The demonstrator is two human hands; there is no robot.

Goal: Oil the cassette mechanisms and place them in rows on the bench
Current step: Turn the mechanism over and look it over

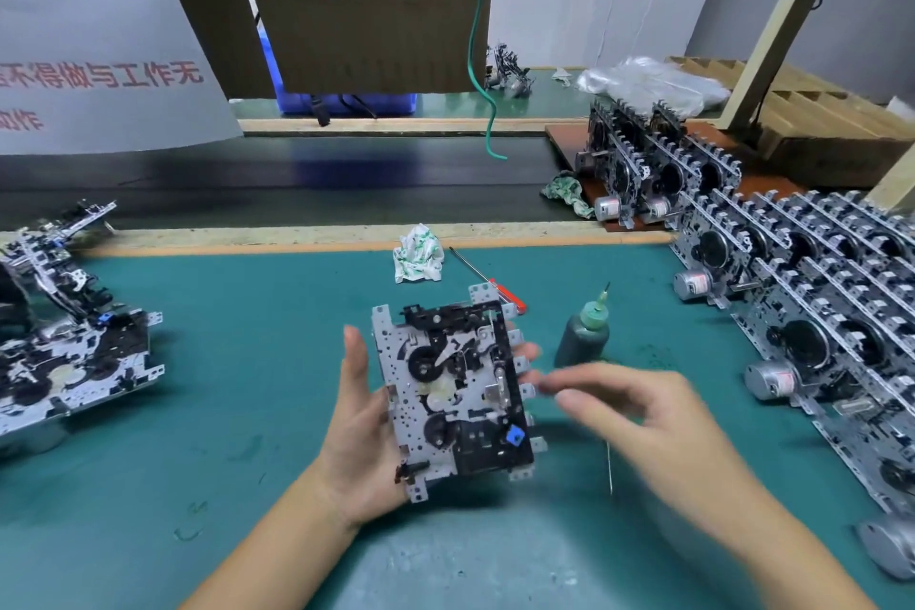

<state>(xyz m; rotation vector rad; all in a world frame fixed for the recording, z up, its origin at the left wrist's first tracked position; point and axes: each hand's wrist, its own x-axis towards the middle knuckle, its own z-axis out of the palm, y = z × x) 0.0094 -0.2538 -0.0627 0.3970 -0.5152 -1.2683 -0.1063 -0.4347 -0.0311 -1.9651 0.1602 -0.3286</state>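
Cassette mechanism (453, 394) held above the green table (247, 337): a pale perforated metal plate carrying black plastic parts, two dark reels one above the other, a small blue block near its lower right corner, and notched tabs along its right edge. The left hand (361, 441) grasps it from beneath and from the left, thumb up along the left edge, the fingers (525, 352) wrapped round the back and showing past the right edge. Its long axis runs away from the person toward the far edge of the table, tilted slightly left at the top, with the component face turned up to the viewer. The right hand (638, 411) hovers just right of the plate, blurred; its fingers are partly curled, and whether they hold anything cannot be told. A dark oil bottle (584, 337) with a green needle tip stands upright just beyond that hand. A red-handled screwdriver (490, 285) and a crumpled rag (417, 254) lie near the far wooden rim. Rows of finished mechanisms (817, 312) stand on edge along the right side; a loose pile of mechanisms (64, 342) occupies the left. Between them the green surface lies open around the held plate.
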